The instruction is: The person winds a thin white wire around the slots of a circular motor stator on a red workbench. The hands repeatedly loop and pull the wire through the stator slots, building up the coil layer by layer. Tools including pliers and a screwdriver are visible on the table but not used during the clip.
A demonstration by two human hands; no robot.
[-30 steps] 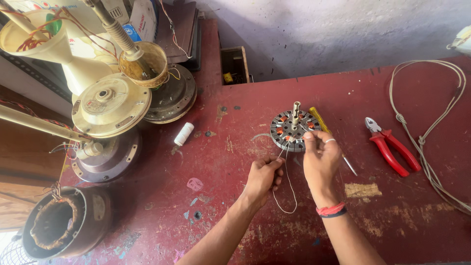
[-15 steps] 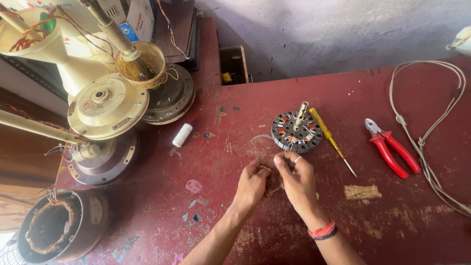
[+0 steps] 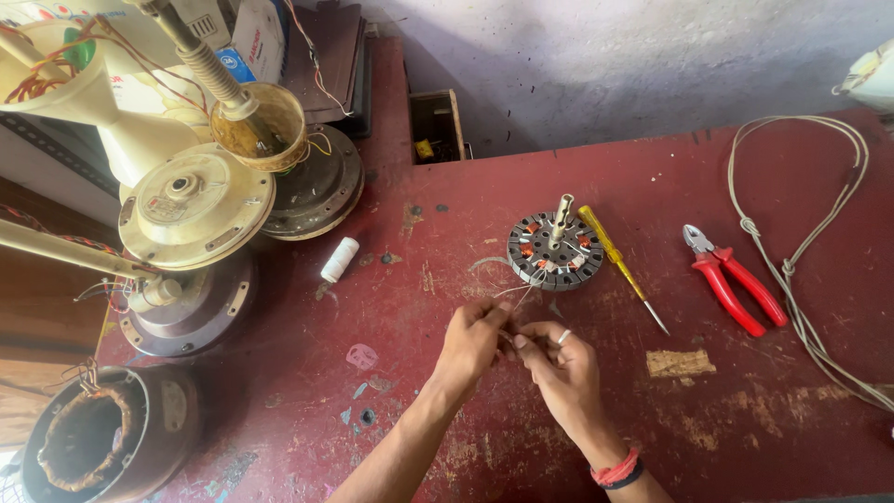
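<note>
A round fan stator (image 3: 556, 251) with copper windings and an upright shaft sits on the red table (image 3: 577, 401). Thin white wires (image 3: 521, 291) run from it toward me. My left hand (image 3: 470, 343) and my right hand (image 3: 556, 365) meet just in front of the stator, fingertips pinched together on the ends of those wires. A ring shows on a right-hand finger and a red band on the wrist.
A yellow-handled screwdriver (image 3: 619, 265) lies right of the stator, red pliers (image 3: 731, 278) further right, and a looped white cable (image 3: 792, 251) beyond. A white spool (image 3: 340, 259) lies left. Fan housings (image 3: 196, 207) and a wound motor shell (image 3: 88, 442) crowd the left edge.
Both hands drew back from the stator toward me and came together on the wire ends; a second ago the right hand was at the stator's rim.
</note>
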